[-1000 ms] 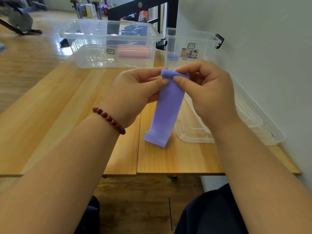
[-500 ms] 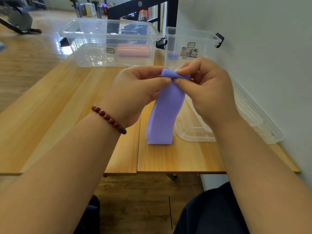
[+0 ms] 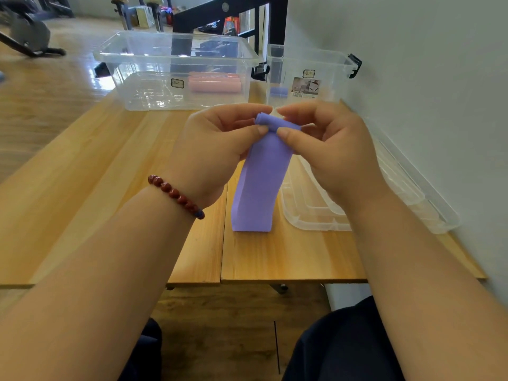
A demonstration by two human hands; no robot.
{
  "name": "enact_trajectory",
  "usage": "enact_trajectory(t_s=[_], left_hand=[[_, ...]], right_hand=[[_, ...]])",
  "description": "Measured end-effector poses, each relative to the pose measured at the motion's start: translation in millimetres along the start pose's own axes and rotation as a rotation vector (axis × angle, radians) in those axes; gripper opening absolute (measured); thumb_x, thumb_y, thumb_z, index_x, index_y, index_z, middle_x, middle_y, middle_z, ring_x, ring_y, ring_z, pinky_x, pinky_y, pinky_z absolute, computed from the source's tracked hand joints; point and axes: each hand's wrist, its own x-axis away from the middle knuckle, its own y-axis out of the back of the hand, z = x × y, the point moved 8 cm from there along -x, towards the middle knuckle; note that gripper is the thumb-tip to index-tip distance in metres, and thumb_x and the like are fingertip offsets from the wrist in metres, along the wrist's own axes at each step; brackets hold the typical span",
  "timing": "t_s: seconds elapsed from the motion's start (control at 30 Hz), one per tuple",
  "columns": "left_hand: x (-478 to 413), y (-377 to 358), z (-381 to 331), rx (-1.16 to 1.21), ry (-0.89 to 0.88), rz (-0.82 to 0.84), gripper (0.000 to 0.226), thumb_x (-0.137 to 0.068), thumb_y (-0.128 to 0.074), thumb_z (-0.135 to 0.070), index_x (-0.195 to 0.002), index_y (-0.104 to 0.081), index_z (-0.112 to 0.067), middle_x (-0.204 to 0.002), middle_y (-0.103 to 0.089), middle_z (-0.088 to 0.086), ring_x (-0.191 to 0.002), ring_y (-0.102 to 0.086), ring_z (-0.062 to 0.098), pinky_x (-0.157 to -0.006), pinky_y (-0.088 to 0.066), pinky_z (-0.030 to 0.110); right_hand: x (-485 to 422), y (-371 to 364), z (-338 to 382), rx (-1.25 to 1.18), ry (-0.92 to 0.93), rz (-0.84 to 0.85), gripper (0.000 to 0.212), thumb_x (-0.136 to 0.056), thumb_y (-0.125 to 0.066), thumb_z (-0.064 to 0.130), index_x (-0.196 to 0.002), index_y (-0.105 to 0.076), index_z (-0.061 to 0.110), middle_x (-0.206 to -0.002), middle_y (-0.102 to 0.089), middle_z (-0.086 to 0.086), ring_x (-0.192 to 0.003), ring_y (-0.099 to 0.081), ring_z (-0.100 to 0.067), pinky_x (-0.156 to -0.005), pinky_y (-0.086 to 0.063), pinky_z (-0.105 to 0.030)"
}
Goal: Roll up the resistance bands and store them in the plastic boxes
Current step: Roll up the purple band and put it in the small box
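A purple resistance band (image 3: 261, 182) hangs above the wooden table (image 3: 82, 188), its top end wound into a small roll. My left hand (image 3: 217, 149) pinches the roll's left side and my right hand (image 3: 330, 149) pinches its right side, thumbs in front. The band's lower end touches the tabletop. Behind, a large clear plastic box (image 3: 176, 78) holds rolled pink bands (image 3: 215, 83). To its right a smaller clear box (image 3: 310, 75) contains a rolled purple band (image 3: 279, 92).
Two clear lids (image 3: 384, 204) lie stacked on the table at the right, against the white wall (image 3: 426, 78). The table's front edge runs just below the band. Exercise equipment stands on the wooden floor at the far left.
The roll at the band's top has grown a little thicker. The band's lower end swung from slanting left to hanging straight, and now touches the table.
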Motion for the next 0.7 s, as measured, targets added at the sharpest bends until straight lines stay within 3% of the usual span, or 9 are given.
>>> enact_trajectory(t_s=[0.1,0.23,0.37,0.47,0.53,0.6,0.63,0.7], left_hand=[[-1,-2,3,0.003,0.03,0.026,0.025,-0.085,-0.067,-0.004,-0.1,-0.069,-0.023,-0.1,-0.075,0.0,-0.102,-0.07,0.02,-0.092,-0.057,0.037],[1,-9,9,-0.05,0.089,0.089,0.025,-0.086,-0.071,-0.007,-0.11,-0.068,-0.009,-0.105,-0.073,0.009,-0.099,-0.071,0.022,-0.089,-0.057,0.04],[2,-6,10,-0.103,0.09,0.032,0.008,-0.09,-0.067,-0.009,-0.095,-0.072,-0.01,-0.094,-0.074,0.011,-0.091,-0.07,0.024,-0.089,-0.056,0.046],[1,-4,7,-0.107,0.074,0.016,0.013,-0.091,-0.065,-0.008,-0.088,-0.074,-0.016,-0.091,-0.075,0.008,-0.096,-0.07,0.028,-0.091,-0.056,0.045],[1,-4,6,-0.101,0.064,0.02,0.014,-0.091,-0.065,-0.007,-0.087,-0.074,-0.018,-0.091,-0.075,0.007,-0.096,-0.071,0.027,-0.09,-0.057,0.043],[2,-5,5,-0.096,0.064,0.022,0.014,-0.091,-0.065,-0.007,-0.088,-0.074,-0.017,-0.09,-0.075,0.007,-0.092,-0.071,0.024,-0.088,-0.056,0.04],[2,-6,5,-0.088,0.066,0.021,0.014,-0.091,-0.065,-0.007,-0.088,-0.075,-0.016,-0.091,-0.075,0.009,-0.093,-0.071,0.026,-0.088,-0.056,0.042],[3,-6,6,-0.058,0.077,0.013,0.012,-0.091,-0.064,-0.007,-0.09,-0.075,-0.013,-0.098,-0.074,0.017,-0.101,-0.068,0.034,-0.093,-0.054,0.049]], right_hand=[[1,2,5,0.049,0.04,-0.036,0.024,-0.085,-0.068,0.01,-0.093,-0.071,0.032,-0.09,-0.072,0.013,-0.083,-0.07,-0.02,-0.078,-0.058,-0.039],[2,4,8,0.056,0.047,-0.085,0.027,-0.084,-0.07,0.009,-0.088,-0.069,0.036,-0.084,-0.07,0.021,-0.081,-0.069,-0.022,-0.077,-0.058,-0.038],[2,8,4,0.053,0.022,-0.105,0.025,-0.082,-0.069,0.011,-0.087,-0.069,0.036,-0.087,-0.073,0.015,-0.083,-0.071,-0.022,-0.079,-0.058,-0.042],[0,10,2,0.06,0.024,-0.082,0.023,-0.085,-0.067,0.009,-0.094,-0.071,0.03,-0.092,-0.074,0.005,-0.084,-0.072,-0.024,-0.078,-0.058,-0.047],[0,10,5,0.096,0.054,-0.064,0.025,-0.086,-0.066,0.008,-0.098,-0.07,0.029,-0.096,-0.073,0.003,-0.087,-0.071,-0.021,-0.079,-0.059,-0.043],[1,10,9,0.17,0.111,-0.072,0.026,-0.086,-0.065,0.007,-0.099,-0.069,0.03,-0.095,-0.07,0.008,-0.087,-0.069,-0.012,-0.075,-0.057,-0.029],[2,10,12,0.218,0.151,-0.086,0.026,-0.086,-0.065,0.006,-0.098,-0.069,0.028,-0.093,-0.068,0.011,-0.086,-0.066,-0.007,-0.07,-0.053,-0.02],[4,7,19,0.284,0.244,-0.109,0.022,-0.085,-0.064,0.002,-0.097,-0.072,0.019,-0.091,-0.064,0.008,-0.084,-0.061,-0.005,-0.063,-0.05,-0.017]])
